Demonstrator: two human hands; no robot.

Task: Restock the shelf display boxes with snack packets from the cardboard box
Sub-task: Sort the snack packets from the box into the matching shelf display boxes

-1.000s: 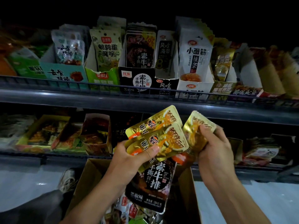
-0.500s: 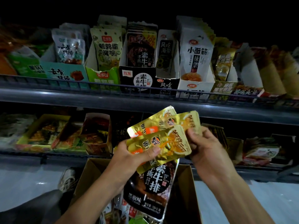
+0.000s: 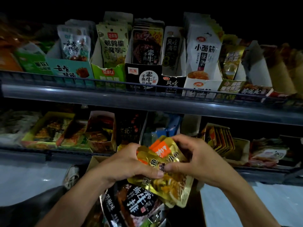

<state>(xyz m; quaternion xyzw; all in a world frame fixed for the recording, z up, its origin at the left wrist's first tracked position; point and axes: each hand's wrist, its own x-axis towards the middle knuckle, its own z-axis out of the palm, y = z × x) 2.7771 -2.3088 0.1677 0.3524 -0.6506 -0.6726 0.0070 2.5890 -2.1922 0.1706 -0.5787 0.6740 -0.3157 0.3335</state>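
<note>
We are gathering stock: our left hand (image 3: 131,163) and right hand (image 3: 195,159) both grip one bunch of gold packets (image 3: 165,177), held above the cardboard box (image 3: 94,161) below the lower shelf (image 3: 49,153). A black packet (image 3: 136,202) hangs under them. Next, we judge, they need squaring up and slotting upright into the matching display box (image 3: 232,86) at the upper shelf's right end.

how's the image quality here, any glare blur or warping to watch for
Head view: dim overall, black toward the top and corners; glare on the gold packets gripped by the left hand and right hand; the shelf rail bows from wide-angle distortion; lower-shelf boxes at far left look soft and blurred.
</note>
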